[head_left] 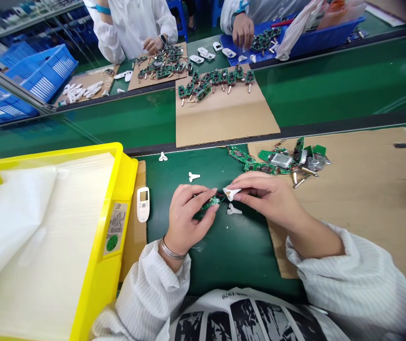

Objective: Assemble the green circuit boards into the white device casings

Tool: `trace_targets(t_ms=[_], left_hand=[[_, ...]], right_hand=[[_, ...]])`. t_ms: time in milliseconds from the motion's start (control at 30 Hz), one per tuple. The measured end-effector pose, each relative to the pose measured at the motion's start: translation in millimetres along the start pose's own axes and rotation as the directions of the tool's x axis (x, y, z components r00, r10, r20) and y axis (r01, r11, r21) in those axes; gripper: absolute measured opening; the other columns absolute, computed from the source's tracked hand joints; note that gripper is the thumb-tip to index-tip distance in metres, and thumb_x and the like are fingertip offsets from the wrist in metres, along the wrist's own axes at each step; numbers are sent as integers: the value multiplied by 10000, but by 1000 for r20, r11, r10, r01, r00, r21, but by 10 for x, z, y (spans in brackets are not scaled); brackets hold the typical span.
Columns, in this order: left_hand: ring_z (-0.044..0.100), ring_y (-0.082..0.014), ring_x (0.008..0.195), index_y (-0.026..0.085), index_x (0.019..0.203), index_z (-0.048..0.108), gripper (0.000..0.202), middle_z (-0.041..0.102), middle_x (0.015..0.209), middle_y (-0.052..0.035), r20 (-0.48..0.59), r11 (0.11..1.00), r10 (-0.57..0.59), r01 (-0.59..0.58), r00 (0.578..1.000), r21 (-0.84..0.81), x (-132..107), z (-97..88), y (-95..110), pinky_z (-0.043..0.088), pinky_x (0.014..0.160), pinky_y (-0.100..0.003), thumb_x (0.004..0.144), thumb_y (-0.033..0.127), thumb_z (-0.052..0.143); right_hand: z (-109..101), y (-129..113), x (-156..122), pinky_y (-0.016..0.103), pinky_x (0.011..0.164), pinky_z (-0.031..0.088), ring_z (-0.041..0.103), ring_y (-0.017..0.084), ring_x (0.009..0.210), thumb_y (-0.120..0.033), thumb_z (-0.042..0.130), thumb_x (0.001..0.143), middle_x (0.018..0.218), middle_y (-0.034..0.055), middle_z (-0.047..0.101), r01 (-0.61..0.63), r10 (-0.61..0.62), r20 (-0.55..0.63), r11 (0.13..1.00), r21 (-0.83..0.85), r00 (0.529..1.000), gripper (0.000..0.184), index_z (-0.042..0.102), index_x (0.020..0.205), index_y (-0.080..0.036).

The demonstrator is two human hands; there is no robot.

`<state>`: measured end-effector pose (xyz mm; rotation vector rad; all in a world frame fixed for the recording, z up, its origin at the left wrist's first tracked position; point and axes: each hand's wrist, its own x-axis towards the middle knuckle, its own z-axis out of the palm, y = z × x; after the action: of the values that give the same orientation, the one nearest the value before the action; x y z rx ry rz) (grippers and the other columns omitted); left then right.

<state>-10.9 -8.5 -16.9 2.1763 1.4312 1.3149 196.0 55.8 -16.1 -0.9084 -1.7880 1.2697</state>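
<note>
My left hand (187, 215) pinches a small green circuit board (210, 203) with thin wires, held just above the green mat. My right hand (268, 196) grips a small white plastic tip (231, 192) at the board's end, fingers closed round it. Another white tip (234, 210) lies right below them on the mat. A pile of green circuit boards with metal probes (283, 161) sits just beyond my right hand, on the edge of a cardboard sheet (366, 189).
A yellow bin (117, 189) lined with white foam stands at the left, a white thermometer shell (143, 203) beside it. Loose white tips (193, 176) lie on the mat. Across the green belt, two other people in white coats handle boards on cardboard (224, 113); blue crates (39, 71) stand far left.
</note>
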Motion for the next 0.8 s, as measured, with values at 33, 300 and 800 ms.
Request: trace_targets(t_ms=[33,300,800], left_hand=[[587,-157,887,195,1108,652,324,682,998,-54,-1,1000,-1,1,1000,-3,-1,1,1,482,829,-346,794,131,699],[594,-163,898,206,1108,652,308,682,1012,-58,-5,1000,1,-1,1000,14,-5,3,2,485,833,-350,808,146,686],[594,-161,870,204,1089,655,265,686,995,-59,-1,998,12,-12,1000,67,-9,8,13,485,809,-340,826,178,667]], right_hand=[[4,-4,5,274,637,584,678,166,786,-242,725,809,951,45,704,-7,7,5,1000,-6,1000,138,780,934,-269],[8,-17,14,300,644,583,679,183,758,-384,717,800,935,69,709,-150,149,44,989,8,988,261,754,1004,-225],[3,10,-6,267,617,579,676,167,721,-392,734,788,898,47,729,-218,214,41,970,110,976,221,759,950,-244]])
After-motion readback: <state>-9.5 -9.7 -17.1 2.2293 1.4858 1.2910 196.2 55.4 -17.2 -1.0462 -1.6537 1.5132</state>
